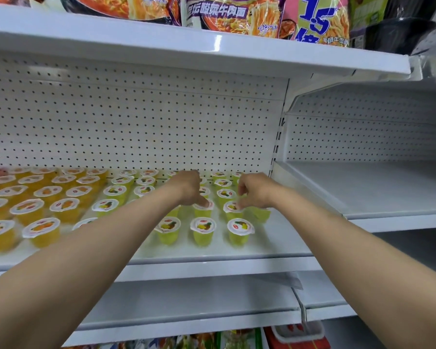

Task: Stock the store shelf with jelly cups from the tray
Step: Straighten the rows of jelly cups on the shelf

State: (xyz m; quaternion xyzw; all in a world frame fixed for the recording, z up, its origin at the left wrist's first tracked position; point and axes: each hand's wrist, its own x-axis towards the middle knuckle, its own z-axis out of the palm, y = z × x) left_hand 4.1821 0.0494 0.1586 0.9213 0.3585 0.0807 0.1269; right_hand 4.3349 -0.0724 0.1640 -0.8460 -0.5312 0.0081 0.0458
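Rows of jelly cups stand on the white shelf [212, 269]: orange ones [40, 231] on the left, yellow-green ones [203, 230] in the middle. Both my arms reach in over the front rows. My left hand [186, 187] curls down, its fingertips on the lid of a yellow-green jelly cup [202, 209] in the second row. My right hand [256, 191] pinches at the lid rim of another cup [232, 210]; a further cup [261, 214] sits right under its palm. At the bottom right, part of a red and white tray [298, 332] shows below the shelves.
The pegboard back wall [136, 127] closes the shelf behind the cups. Noodle packs [224, 13] fill the shelf above. A bare white shelf [375, 192] adjoins on the right, another [199, 298] lies below. The strip of shelf right of the yellow-green cups holds nothing.
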